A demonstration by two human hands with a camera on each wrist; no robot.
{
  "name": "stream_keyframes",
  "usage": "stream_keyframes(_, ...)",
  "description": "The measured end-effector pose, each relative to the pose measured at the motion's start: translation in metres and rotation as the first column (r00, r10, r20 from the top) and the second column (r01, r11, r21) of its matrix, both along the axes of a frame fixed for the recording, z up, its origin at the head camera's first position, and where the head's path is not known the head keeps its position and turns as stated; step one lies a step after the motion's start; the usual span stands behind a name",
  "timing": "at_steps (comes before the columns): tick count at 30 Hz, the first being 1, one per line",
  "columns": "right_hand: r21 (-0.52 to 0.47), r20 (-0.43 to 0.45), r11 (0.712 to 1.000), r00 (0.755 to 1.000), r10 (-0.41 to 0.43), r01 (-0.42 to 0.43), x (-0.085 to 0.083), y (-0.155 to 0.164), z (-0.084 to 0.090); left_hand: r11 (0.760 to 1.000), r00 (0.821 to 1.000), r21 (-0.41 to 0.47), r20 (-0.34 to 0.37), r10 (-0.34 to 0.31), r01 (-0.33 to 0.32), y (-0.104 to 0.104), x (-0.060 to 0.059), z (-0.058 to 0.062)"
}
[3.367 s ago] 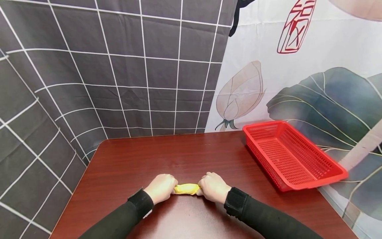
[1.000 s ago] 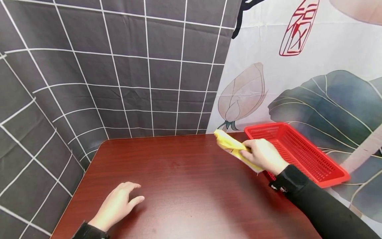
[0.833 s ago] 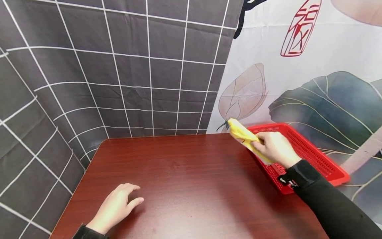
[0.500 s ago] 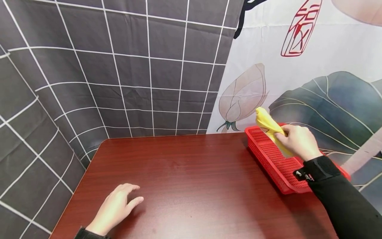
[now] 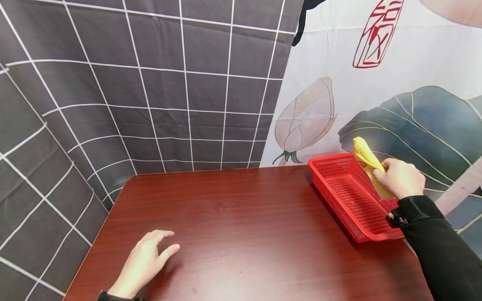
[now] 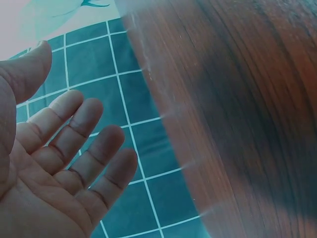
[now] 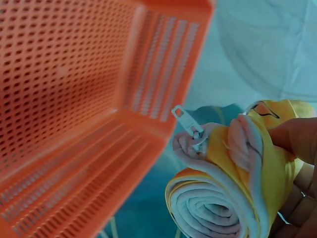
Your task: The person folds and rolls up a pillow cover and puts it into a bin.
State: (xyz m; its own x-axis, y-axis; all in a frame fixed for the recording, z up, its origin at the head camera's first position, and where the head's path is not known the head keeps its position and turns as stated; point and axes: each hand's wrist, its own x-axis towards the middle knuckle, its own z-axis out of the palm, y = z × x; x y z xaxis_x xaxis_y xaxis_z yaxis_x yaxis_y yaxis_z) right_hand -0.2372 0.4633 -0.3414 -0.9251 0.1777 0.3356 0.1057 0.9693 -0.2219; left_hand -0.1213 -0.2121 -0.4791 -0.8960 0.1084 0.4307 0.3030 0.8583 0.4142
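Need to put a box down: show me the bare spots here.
Bare: the table between the left hand and the red basket, and the basket's mesh floor. Crowded: the basket's far rim, where the right hand holds the rolled yellow garment.

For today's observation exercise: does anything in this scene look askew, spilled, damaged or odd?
Nothing spilled or damaged. The red basket sits skewed, overhanging the table edge. The right hand grips a rolled yellow garment over it; the left hand rests flat.
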Motion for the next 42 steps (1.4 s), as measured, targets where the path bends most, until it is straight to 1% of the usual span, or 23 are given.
stream_keyframes(5, -0.008, 0.043, 1.000, 0.999, -0.028, 0.028, 0.001, 0.011, -0.010, 1.000, 1.000, 0.008, 0.025, 0.007, -0.007, 0.000, 0.002, 0.000)
stream_keyframes(12, 0.003, 0.097, 1.000, 0.995, -0.028, 0.027, 0.001, 0.021, -0.024, 1.000, 0.999, 0.005, 0.039, 0.010, -0.011, 0.001, 0.003, 0.000)
stream_keyframes(18, 0.017, 0.157, 1.000, 0.987, -0.017, 0.014, -0.006, 0.028, -0.035, 1.000, 0.999, 0.003, 0.032, 0.008, -0.008, 0.001, 0.003, -0.001)
stream_keyframes(22, 0.022, 0.170, 1.000, 0.986, -0.002, -0.001, -0.012, 0.028, -0.039, 1.000, 0.999, 0.004, 0.031, 0.008, -0.009, 0.001, 0.003, -0.001)
stream_keyframes(27, 0.035, 0.197, 0.999, 0.980, 0.006, -0.013, -0.017, 0.023, -0.041, 1.000, 0.999, 0.002, 0.044, 0.009, -0.009, 0.002, 0.002, 0.000)
stream_keyframes(30, 0.041, 0.198, 0.999, 0.980, 0.012, -0.021, -0.018, 0.020, -0.040, 1.000, 0.999, 0.001, 0.049, 0.008, -0.008, 0.002, 0.002, 0.000)
stream_keyframes(36, 0.054, 0.203, 0.998, 0.979, 0.015, -0.026, -0.020, 0.016, -0.033, 1.000, 0.998, 0.000, 0.058, 0.009, -0.009, 0.001, 0.002, 0.002)
stream_keyframes(42, 0.050, 0.226, 0.998, 0.974, 0.028, -0.040, -0.024, 0.016, -0.026, 1.000, 0.999, -0.002, 0.044, 0.007, -0.007, 0.001, 0.003, 0.002)
